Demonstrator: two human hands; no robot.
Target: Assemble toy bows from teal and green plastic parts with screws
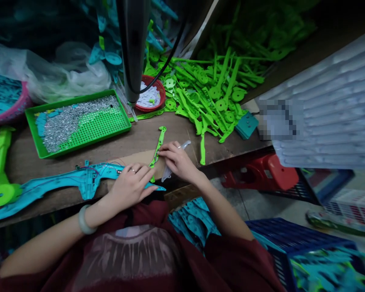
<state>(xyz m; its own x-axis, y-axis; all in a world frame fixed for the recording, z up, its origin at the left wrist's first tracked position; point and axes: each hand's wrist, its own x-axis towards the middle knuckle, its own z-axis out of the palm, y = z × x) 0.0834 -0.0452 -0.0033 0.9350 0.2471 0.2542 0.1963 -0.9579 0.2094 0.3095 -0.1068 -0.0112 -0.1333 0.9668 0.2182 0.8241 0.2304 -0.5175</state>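
Observation:
A long teal plastic bow-shaped part [63, 182] lies along the front edge of the wooden bench [134, 140], with thin wires on it. My left hand [130, 184] rests on its right end, fingers pressed down, a ring on one finger. My right hand [178, 160] pinches the lower part of a narrow green plastic strip [158, 146] that lies on the bench, and a pale clear tool [174, 160] sits in the same hand.
A green tray [36, 132] of small metal screws sits at the left. A red bowl [161, 91] of white bits and a grey machine column [134, 48] stand behind. A heap of green parts [213, 89] fills the right. Teal parts lie in my lap [191, 223]. A red stool [261, 172] and blue crates stand on the floor.

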